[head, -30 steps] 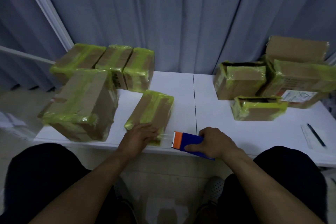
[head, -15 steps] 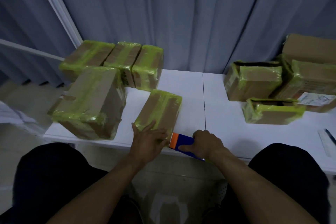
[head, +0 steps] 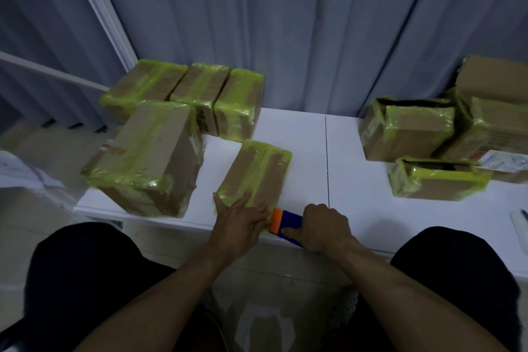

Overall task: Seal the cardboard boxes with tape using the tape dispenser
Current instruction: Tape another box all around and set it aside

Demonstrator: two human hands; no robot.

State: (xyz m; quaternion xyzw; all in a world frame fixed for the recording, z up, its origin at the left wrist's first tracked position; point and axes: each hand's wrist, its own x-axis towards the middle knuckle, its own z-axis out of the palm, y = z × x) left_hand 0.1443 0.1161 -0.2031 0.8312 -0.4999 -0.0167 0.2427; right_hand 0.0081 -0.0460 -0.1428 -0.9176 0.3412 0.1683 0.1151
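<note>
A small cardboard box wrapped in yellow-green tape lies on the white table near its front edge. My left hand rests flat on the box's near end, fingers spread and straight. Just right of it, my right hand grips the blue tape dispenser, whose orange end touches the box's near right corner. The tape roll itself is hidden under my hand.
A large taped box stands at the left, with three taped boxes behind it. At the right are open boxes and a low open one. Grey curtains hang behind. A pen and paper lie at the far right.
The dispenser has come left until its orange end meets the box corner. My left hand has slid further up onto the box's near end with its fingers spread.
</note>
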